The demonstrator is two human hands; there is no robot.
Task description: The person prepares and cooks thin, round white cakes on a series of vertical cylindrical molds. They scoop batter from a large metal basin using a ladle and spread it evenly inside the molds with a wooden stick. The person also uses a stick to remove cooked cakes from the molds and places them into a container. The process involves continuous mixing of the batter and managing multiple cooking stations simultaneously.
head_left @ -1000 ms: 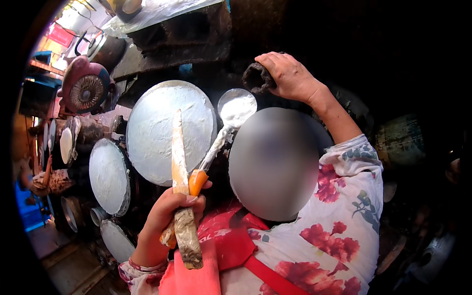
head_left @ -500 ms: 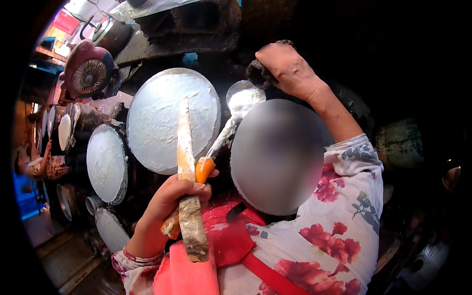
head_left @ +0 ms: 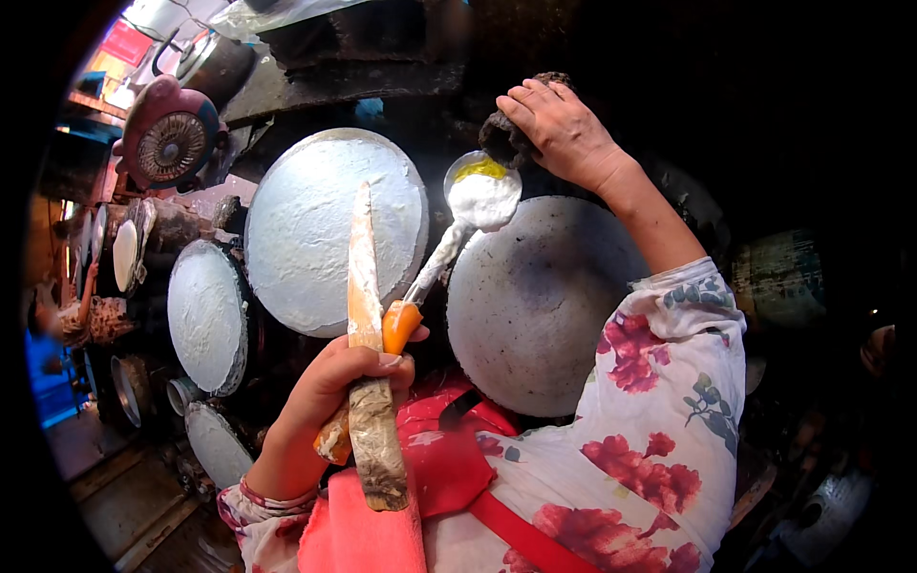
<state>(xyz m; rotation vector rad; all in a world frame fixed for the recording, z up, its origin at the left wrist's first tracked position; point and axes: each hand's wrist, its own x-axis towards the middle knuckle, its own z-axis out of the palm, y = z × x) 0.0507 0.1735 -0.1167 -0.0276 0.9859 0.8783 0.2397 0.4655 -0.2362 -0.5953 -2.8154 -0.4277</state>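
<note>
My left hand (head_left: 357, 374) is closed round two handles held side by side. One belongs to a flat pointed wooden spatula (head_left: 363, 267), smeared with white. The other is the orange handle of a ladle (head_left: 480, 199), whose bowl is coated white with a yellow patch. Behind the spatula is a round griddle (head_left: 296, 220) covered with white batter. To its right, a greyish griddle (head_left: 535, 315) shows small dark specks and no thick white layer. Beyond that griddle, my right hand (head_left: 565, 129) grips a dark, sooty wad (head_left: 506, 141), perhaps a rag; its underside is hidden.
More white-covered griddles (head_left: 205, 315) stand in a row at the left. A small pink fan (head_left: 172, 148) and a kettle (head_left: 215, 67) are at the far left. Another person (head_left: 95, 320) appears at the left rim. Dark ledges (head_left: 363, 81) run along the back.
A yellow patch now shows in the ladle's bowl, which has shifted slightly right. The right griddle's surface, blurred before, is now visible. Both hands stay nearly in place.
</note>
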